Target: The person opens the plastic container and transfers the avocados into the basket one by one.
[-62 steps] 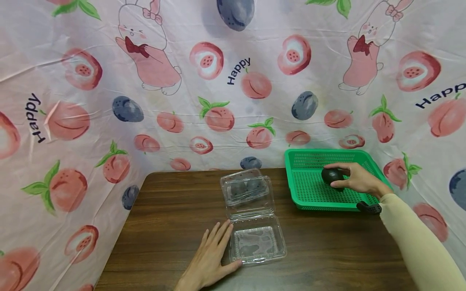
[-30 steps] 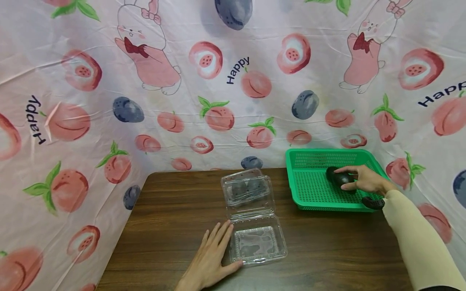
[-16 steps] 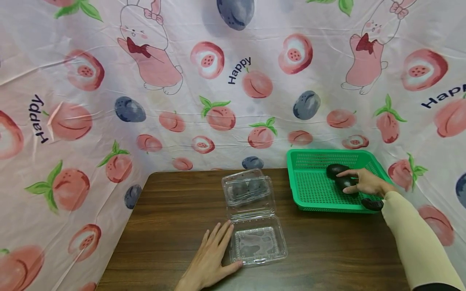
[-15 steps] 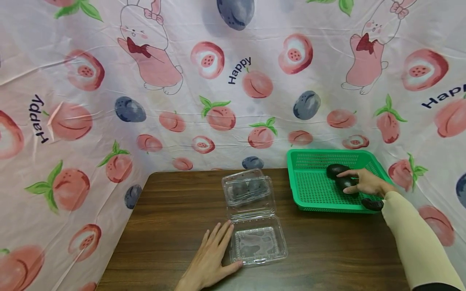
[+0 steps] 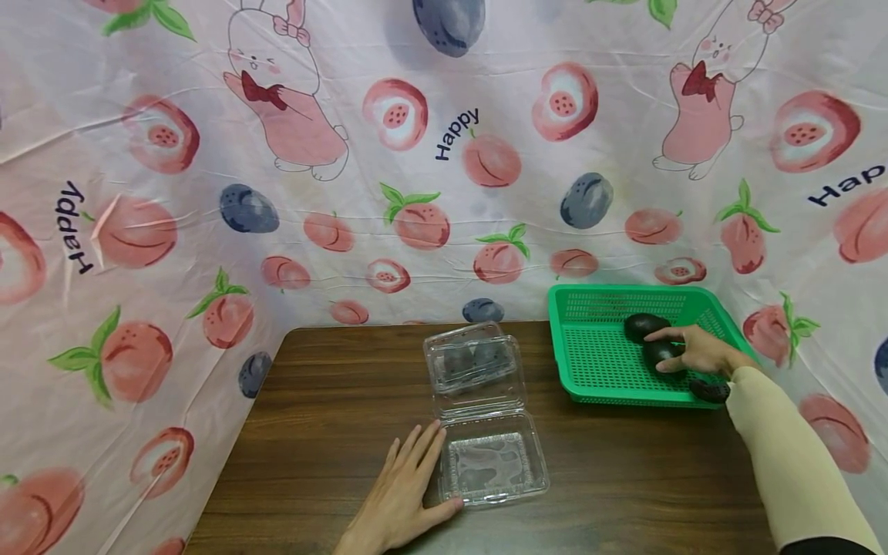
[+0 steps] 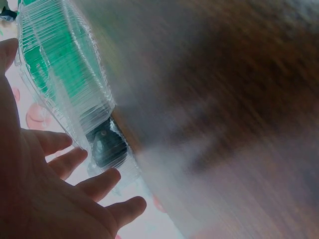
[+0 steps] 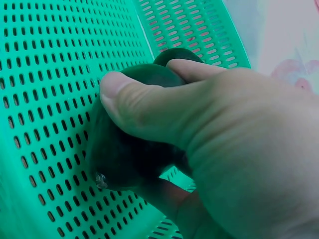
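My right hand (image 5: pixel 704 352) grips a dark avocado (image 5: pixel 659 353) inside the green basket (image 5: pixel 565 378). The right wrist view shows my thumb across that avocado (image 7: pixel 114 154), its stem end low on the left. Just behind it lies another avocado (image 5: pixel 644 327). My left hand (image 5: pixel 398 489) lies with straight, spread fingers along the left side of an open clear plastic clamshell (image 5: pixel 494 466), thumb at its near corner. In the left wrist view the palm and fingertips (image 6: pixel 132 209) hold nothing; the clamshell wall (image 6: pixel 70 69) stands beside them.
Behind the open clamshell, another clear clamshell (image 5: pixel 472 358) holds dark avocados. All stands on a brown wooden table (image 5: pixel 333 401). Fruit-and-rabbit printed cloth (image 5: pixel 416 169) hangs behind and along both sides. A black wrist device (image 5: pixel 709 391) overlaps the basket's near rim.
My right hand has shifted right and nearer within the basket with an avocado, and a second avocado has come into view behind it. The left hand and clamshells stay put.
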Motion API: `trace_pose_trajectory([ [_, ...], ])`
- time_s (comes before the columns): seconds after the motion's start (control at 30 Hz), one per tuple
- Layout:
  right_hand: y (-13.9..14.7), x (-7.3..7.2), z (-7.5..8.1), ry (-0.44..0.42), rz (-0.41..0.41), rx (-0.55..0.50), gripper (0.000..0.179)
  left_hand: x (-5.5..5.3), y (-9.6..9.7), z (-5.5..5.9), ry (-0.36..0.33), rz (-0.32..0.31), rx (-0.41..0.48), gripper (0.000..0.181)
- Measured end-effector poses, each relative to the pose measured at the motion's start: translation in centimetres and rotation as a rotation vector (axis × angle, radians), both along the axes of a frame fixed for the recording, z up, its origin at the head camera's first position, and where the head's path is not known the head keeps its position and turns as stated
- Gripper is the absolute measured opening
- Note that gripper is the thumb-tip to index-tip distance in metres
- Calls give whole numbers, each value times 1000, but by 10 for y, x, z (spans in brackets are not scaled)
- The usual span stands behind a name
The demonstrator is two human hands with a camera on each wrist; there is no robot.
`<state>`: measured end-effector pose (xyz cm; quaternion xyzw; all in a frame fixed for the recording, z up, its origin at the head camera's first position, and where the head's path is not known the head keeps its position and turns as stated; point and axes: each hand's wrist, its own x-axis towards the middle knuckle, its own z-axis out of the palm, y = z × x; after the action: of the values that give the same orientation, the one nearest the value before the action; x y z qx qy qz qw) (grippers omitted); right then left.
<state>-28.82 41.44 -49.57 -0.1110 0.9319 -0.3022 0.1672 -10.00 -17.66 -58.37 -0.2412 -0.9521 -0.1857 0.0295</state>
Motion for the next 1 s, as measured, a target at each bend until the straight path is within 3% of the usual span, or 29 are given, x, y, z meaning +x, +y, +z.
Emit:
trace_pose_trajectory([
  [0.33,0,0,-4,-7,20,40,63,0,0,1,-34,6,4,110],
  [0.77,-3,0,-3,-2,45,39,63,1,1,1,14,4,7,109],
  [1.0,-6,-1,-4,-3,62,33,69,0,1,1,-16,13,7,110],
])
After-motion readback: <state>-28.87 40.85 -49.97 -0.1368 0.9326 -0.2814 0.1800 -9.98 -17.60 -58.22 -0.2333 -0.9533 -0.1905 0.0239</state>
